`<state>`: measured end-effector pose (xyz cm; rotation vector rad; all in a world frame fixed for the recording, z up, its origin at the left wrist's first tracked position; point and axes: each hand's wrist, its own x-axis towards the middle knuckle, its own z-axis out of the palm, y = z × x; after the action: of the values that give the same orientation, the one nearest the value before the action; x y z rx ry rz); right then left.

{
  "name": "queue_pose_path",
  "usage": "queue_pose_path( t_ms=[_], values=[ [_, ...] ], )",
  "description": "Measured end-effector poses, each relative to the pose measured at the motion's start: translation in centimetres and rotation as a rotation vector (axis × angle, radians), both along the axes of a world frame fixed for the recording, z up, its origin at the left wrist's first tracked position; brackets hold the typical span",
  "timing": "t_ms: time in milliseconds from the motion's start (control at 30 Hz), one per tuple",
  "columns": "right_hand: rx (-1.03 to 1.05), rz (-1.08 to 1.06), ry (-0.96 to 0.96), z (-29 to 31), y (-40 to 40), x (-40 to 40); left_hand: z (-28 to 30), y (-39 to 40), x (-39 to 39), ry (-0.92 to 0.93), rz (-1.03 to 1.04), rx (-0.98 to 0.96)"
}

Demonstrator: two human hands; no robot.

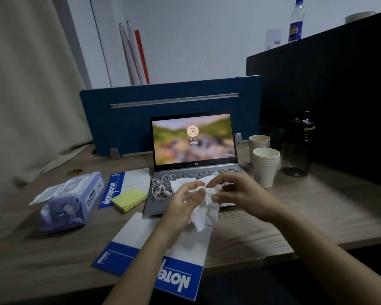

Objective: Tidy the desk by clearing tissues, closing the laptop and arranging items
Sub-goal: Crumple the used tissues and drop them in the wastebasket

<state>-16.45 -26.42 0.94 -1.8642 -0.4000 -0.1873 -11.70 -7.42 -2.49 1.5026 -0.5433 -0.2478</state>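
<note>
Left hand (183, 201) and right hand (235, 190) grip closed on crumpled tissue (205, 210), held above near edge of open laptop (194, 172). Risk: tissue snags earphones (162, 187), dragging them off.

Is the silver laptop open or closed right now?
Open. The silver laptop has its lid upright, its screen lit with a login picture, and its keyboard exposed behind the crumpled white tissue.

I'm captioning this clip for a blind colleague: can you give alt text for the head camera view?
Two bare hands, left hand and right hand, hold a crumpled white tissue above an open laptop on a wooden desk. White earphones lie on its keyboard; notebooks, yellow sticky notes, a wipes pack and paper cups surround it.
</note>
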Motion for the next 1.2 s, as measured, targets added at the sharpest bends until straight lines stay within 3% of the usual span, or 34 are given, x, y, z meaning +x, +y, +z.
queue_pose_path(
  t_ms=[100, 300, 533, 733, 1000, 1200],
  values=[
    [0.050, -0.063, -0.007, -0.8, 0.4, -0.1, -0.2, -0.5, -0.7, 0.023, -0.045, -0.030],
    [-0.198, -0.345, -0.126, -2.0, -1.3, -1.2, -0.3, -1.7, -2.1, 0.010, -0.122, -0.084],
    [0.238, -0.238, 0.159, -3.0, -3.1, -3.5, -0.2, -3.2, -3.1, -0.021, -0.155, -0.083],
    [0.521, -0.046, 0.231, -3.7, -4.3, -4.8, -0.8, -4.3, -3.3, 0.066, -0.117, -0.184],
    [0.485, -0.231, 0.102, -4.9, -5.8, -7.2, -1.4, -7.3, -4.7, 0.027, 0.024, -0.026],
    [0.392, -0.331, 0.068, -5.7, -7.4, -10.3, -2.0, -9.8, -7.1, 0.024, -0.106, -0.033]
  ],
)
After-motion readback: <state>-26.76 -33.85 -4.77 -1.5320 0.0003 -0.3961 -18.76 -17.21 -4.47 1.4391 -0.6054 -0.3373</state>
